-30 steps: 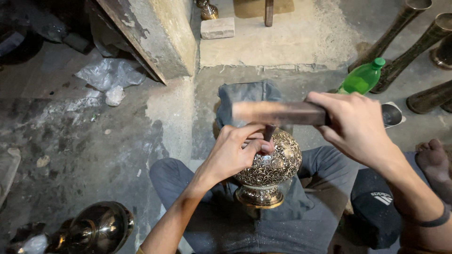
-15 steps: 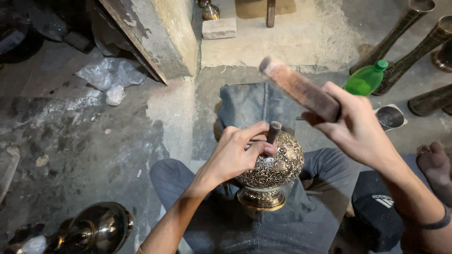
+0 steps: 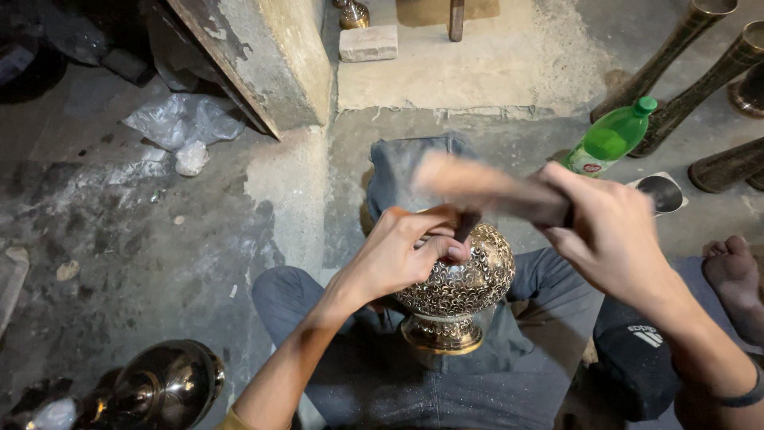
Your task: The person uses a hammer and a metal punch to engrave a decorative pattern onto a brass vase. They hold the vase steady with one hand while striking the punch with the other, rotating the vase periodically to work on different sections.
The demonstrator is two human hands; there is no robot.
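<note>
An engraved brass vase [image 3: 461, 288] with a patterned round body and a gold foot rests on my lap, on grey trousers. My left hand [image 3: 402, 253] lies on the vase's upper left side and pinches a small dark chisel [image 3: 465, 225] against the metal. My right hand [image 3: 609, 235] grips a wooden mallet block [image 3: 481, 185], blurred with motion, just above the chisel's top end. The chisel's tip is hidden by my fingers.
A green plastic bottle [image 3: 611, 137] stands at the right beside several tall brass vases [image 3: 664, 60]. A shiny round brass vessel [image 3: 167, 386] lies at the lower left. A concrete block [image 3: 259, 56], a crumpled plastic sheet [image 3: 183, 119], a bare foot [image 3: 736, 275] at the right.
My right hand raised the mallet block up and to the right, then swung it back down over the chisel. My left hand and the vase have stayed in place.
</note>
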